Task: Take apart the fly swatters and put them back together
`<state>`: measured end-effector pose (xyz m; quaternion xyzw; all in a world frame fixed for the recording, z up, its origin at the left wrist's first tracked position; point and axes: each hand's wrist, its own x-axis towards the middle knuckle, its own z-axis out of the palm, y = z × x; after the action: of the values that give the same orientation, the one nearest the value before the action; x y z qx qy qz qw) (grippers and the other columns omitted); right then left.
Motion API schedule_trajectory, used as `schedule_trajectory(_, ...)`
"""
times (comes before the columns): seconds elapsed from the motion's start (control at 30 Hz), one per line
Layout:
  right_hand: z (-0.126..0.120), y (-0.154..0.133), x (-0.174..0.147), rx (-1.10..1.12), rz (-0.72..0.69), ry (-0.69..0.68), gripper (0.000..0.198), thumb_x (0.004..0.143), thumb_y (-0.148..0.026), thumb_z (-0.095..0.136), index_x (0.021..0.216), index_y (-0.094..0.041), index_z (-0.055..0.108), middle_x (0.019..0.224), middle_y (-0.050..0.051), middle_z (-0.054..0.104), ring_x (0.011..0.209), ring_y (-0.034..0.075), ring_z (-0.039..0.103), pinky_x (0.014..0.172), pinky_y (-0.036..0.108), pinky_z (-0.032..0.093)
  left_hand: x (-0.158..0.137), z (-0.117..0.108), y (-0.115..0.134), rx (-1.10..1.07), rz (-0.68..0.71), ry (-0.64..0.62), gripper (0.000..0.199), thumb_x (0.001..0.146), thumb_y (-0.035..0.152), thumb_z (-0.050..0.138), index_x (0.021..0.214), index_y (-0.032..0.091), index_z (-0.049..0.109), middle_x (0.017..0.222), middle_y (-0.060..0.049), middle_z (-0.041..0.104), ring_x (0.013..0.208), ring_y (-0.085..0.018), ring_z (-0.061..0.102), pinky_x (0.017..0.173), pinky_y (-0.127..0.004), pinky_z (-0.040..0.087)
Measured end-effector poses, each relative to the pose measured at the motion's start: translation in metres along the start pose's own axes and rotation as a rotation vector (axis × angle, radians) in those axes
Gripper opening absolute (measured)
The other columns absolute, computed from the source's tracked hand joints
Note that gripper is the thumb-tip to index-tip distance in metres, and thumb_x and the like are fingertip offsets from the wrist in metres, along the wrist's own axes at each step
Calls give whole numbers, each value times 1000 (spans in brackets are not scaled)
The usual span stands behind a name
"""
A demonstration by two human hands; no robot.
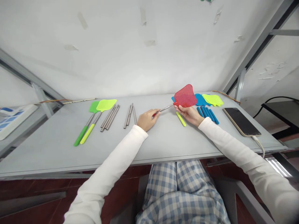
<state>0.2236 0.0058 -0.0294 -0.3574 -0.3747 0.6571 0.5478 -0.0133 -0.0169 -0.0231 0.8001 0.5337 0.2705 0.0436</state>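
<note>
A red fly swatter (185,95) is held above the table between both hands, its mesh head up and to the right. My left hand (147,120) is closed round its red handle, most of which the fingers hide. My right hand (189,114) pinches the base of the red head, where the thin metal rod meets it. Just under the right hand lies a loose yellow-green handle (181,119). Several blue handles (207,114) rest to the right of that hand, with blue swatter heads (200,100) partly hidden behind the red one.
Yellow-green heads (213,100) lie at the back right, near a phone (242,121) with a white cable. Several metal rods (110,118) and a smaller group of rods (129,116) are left of my hands. Farther left lie a green swatter (81,135) and a yellow-green swatter (87,133).
</note>
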Motion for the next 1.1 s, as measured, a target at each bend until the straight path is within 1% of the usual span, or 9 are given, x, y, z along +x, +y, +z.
schedule_trajectory(0.13,-2,3,-1,-12,-32,-20,15,74,-13,70,85,-24,67,102,-1,71,106,16,66,107,33,47,0,3,-2,-7,25,11,37,95,40,42,116,24,68,102,-5,72,89,-18,65,75,-27,46)
schedule_trajectory(0.33,6,1,-7,-18,-45,-53,15,75,-15,69,87,-22,67,103,1,71,110,18,64,110,37,45,-1,3,-4,-38,47,78,36,94,39,45,115,24,69,97,-6,72,81,-16,65,71,-26,46)
schedule_trajectory(0.63,14,3,-13,-28,-58,-82,18,70,-19,76,86,-21,67,100,3,71,106,20,65,110,42,45,-1,2,-6,-88,66,105,35,93,41,46,109,24,72,97,-6,74,84,-17,67,72,-26,47)
schedule_trajectory(0.73,15,-3,-13,-51,-65,-116,21,69,-23,78,87,-21,68,103,3,71,107,21,65,109,41,45,1,0,-3,-62,71,132,35,93,43,46,109,24,72,97,-5,74,83,-16,67,71,-26,46)
schedule_trajectory(0.83,15,-16,-12,-106,-116,-174,25,70,-32,78,91,-23,68,110,3,70,110,22,63,105,42,47,4,-3,-2,-40,68,183,38,93,46,45,108,24,71,99,-4,74,79,-15,66,69,-25,45)
schedule_trajectory(0.9,11,-26,-9,-124,-191,-137,28,71,-39,76,94,-24,67,115,2,69,112,22,62,102,41,48,4,-6,-4,-28,63,198,38,93,47,45,106,23,72,99,-5,74,79,-15,66,69,-25,45)
schedule_trajectory(0.97,3,-33,-6,-150,-272,-33,32,71,-45,74,96,-25,67,115,1,69,111,21,62,99,39,50,2,-11,-7,11,67,181,38,93,46,44,103,22,72,96,-5,74,80,-15,66,69,-24,44)
schedule_trajectory(1.03,-4,-38,-3,-221,-307,37,38,68,-48,75,97,-26,67,108,2,71,105,21,64,95,37,52,0,-15,-10,64,87,140,37,92,46,45,101,22,73,93,-4,74,80,-15,66,67,-25,44)
schedule_trajectory(1.1,-9,-39,-4,-317,-304,30,42,65,-50,78,96,-24,67,101,3,72,98,22,66,89,37,53,-1,-17,-12,100,105,101,37,92,46,46,100,23,73,93,-4,74,80,-15,66,65,-25,43)
